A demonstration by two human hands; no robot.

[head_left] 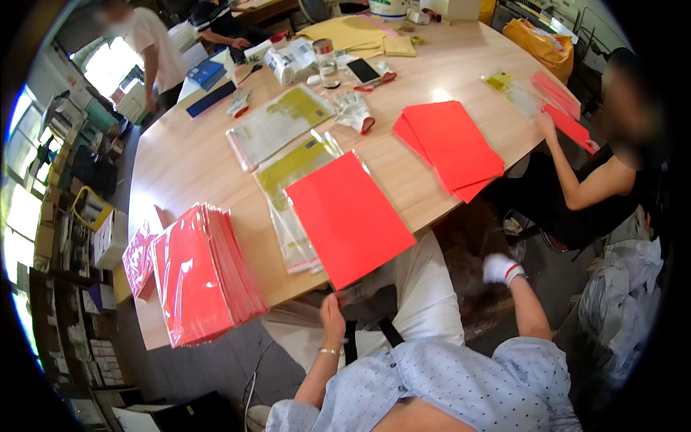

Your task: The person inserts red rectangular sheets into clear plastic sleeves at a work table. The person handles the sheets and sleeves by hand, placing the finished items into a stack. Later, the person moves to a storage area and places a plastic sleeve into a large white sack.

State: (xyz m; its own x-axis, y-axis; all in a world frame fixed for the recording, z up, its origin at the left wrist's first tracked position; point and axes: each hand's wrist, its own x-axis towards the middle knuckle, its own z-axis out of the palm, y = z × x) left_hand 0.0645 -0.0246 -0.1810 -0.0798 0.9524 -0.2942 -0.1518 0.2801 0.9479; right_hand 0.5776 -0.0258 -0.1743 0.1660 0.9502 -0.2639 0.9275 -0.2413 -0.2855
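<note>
Large wooden table (180, 162), cluttered shelves (68, 237) beside bright windows (108, 65), grey floor (216, 363).

The red sheet's (348, 217) near corner seems to hide the left hand's (332, 315) fingertips.

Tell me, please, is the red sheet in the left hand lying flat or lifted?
Lifted: the left hand pinches the red sheet at its near corner, beyond the table edge.

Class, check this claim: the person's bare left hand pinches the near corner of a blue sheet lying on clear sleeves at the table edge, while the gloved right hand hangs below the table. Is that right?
Not quite: the sheet is red, not blue, as the head view shows. The rest holds: the left hand pinches its near corner, it lies on clear sleeves, and the gloved right hand hangs below the table.
</note>
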